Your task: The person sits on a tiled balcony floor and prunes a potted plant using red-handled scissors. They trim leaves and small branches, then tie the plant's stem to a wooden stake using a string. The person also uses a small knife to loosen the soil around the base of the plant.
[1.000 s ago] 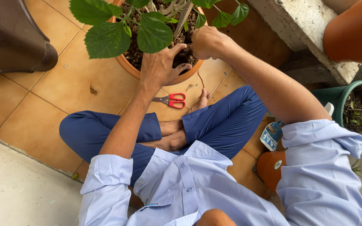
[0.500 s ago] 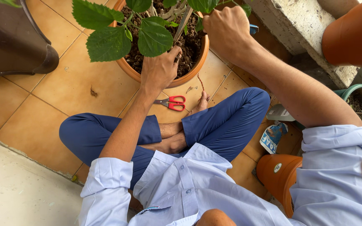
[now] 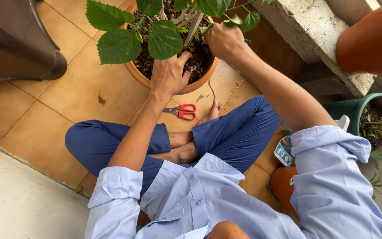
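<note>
Nearest, a pale blue button-up shirt [image 3: 208,199] with rolled sleeves, and beyond it crossed legs in dark blue trousers [image 3: 226,137], seated on an orange tiled floor [image 3: 67,102]. Just past the bare feet, a pair of red-handled scissors [image 3: 183,111] lying flat on the tiles, untouched, long axis running left to right with the blades pointing left. Farther on, a round terracotta pot [image 3: 143,77] filled with dark soil [image 3: 197,55], holding a plant with broad serrated green leaves [image 3: 119,44]. Left hand [image 3: 169,75] resting palm down across the near rim of the pot, fingers spread and loosely open, fingertips touching the soil, grasping nothing. Right hand [image 3: 224,40] farther and to the right, above the soil, fingers curled tight into a fist around something at the base of the plant; whether a stem or a tool, impossible to tell. A pale woody stem [image 3: 193,28] rising from the soil just left of that fist, long axis tilted from near-left to far-right, upper end lost among the leaves, lying between the two hands and closest to the right knuckles. At far left, a dark brown plastic container [image 3: 14,44] on the tiles. At right, a rough concrete ledge [image 3: 315,35], a large terracotta pot [image 3: 370,40] beyond it, a green pot [image 3: 354,113] with a small plant, and a small orange pot [image 3: 284,186] near the right elbow.
</note>
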